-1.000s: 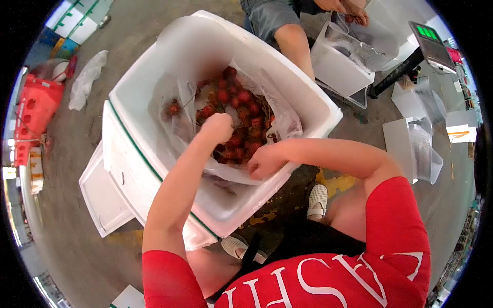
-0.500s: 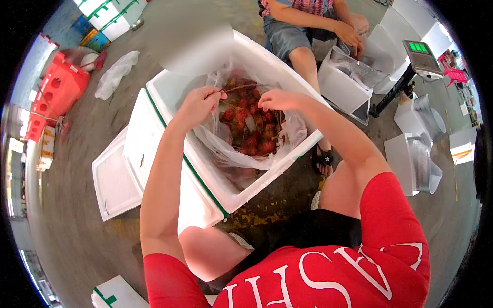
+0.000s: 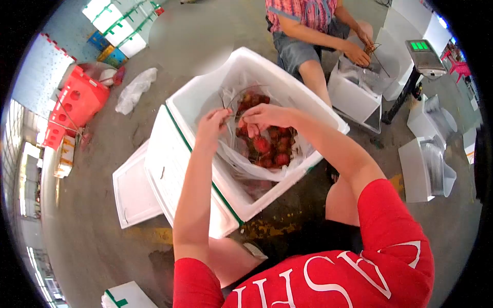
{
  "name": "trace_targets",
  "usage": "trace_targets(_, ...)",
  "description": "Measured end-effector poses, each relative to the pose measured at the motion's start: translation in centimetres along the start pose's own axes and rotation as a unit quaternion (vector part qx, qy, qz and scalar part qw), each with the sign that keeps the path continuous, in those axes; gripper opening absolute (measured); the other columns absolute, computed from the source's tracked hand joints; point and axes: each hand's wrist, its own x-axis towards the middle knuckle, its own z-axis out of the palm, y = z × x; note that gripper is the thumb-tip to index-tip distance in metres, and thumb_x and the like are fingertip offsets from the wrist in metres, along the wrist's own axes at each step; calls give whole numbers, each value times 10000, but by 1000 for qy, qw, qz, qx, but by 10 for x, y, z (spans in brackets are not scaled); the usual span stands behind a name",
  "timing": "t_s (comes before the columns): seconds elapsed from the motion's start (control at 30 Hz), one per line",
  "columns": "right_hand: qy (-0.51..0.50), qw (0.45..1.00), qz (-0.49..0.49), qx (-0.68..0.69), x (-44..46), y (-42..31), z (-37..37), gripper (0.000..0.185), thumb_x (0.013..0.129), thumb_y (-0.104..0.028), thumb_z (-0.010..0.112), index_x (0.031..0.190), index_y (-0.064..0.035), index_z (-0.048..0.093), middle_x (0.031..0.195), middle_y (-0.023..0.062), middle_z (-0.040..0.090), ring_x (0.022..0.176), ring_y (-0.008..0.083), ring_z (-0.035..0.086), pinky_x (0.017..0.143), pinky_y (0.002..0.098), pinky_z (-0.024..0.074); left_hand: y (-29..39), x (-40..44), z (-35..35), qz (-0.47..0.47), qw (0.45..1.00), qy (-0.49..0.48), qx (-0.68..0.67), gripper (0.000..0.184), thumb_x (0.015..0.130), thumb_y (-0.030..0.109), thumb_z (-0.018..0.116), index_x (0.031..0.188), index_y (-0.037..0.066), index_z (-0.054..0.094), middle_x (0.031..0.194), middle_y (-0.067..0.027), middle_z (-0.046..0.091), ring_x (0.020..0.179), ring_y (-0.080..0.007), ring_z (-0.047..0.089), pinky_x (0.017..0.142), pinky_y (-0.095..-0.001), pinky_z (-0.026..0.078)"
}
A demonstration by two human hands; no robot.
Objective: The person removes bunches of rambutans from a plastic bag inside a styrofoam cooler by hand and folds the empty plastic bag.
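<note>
Red rambutans (image 3: 281, 160) fill a clear plastic bag (image 3: 245, 167) inside a large white foam box (image 3: 323, 115). Over the left side of the bag, my left hand (image 3: 212, 127) pinches a thin brown twig (image 3: 229, 100). My right hand (image 3: 264, 117) hovers above the fruit with its fingers curled together, and what they hold is hidden. Just below those fingers lies one bright red rambutan (image 3: 261, 144).
Foam lids (image 3: 136, 190) lie left of the box. A co-worker's hands (image 3: 358, 54) hold stems over a smaller foam box (image 3: 349, 95). A scale (image 3: 425, 57) stands at right, near more lined foam boxes (image 3: 416, 169). A red plastic barrier (image 3: 77, 105) is at left.
My right hand has moved inward and down over the fruit, nearer my left hand. My left hand still pinches a twig. The co-worker's hands have risen with stems.
</note>
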Motion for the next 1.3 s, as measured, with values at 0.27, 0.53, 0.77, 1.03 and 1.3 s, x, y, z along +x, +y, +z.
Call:
trace_targets(0.27,-25,994,62,-92,-25,-16,-9,268,990,-240,462,1115,-48,602,760,70,682,741,149,664,718,283,528,2,-7,14,-33,995,-51,75,181,911,220,587,957,52,634,880,-52,688,734,-151,629,635,-290,462)
trace_targets(0.53,-5,991,3,-132,-16,-15,-13,235,978,-211,468,1067,-28,586,744,56,672,697,136,634,654,261,492,-15,-5,-2,-46,986,-98,-127,297,952,288,571,1057,10,572,936,-109,676,826,-175,663,684,-278,520)
trace_targets(0.77,62,996,-54,-41,-23,-22,-29,213,981,-229,499,1062,-59,599,842,37,677,731,80,587,642,215,440,0,8,-36,-50,996,-46,61,261,955,252,553,1046,8,571,828,-115,676,754,-186,676,671,-310,557)
trace_targets(1.03,142,985,-75,63,-46,-24,-34,204,997,-246,489,1083,-79,568,791,6,608,797,122,609,754,280,474,38,82,-143,246,800,326,441,485,883,231,634,1292,13,494,1296,-183,542,1173,-306,548,981,-399,433)
trace_targets(1.3,71,970,-96,213,-36,-19,-32,170,984,-190,467,1002,-54,566,640,-20,423,591,103,403,552,272,345,58,47,37,166,942,-63,285,307,915,186,591,1178,29,615,1122,-123,663,984,-182,621,869,-305,476)
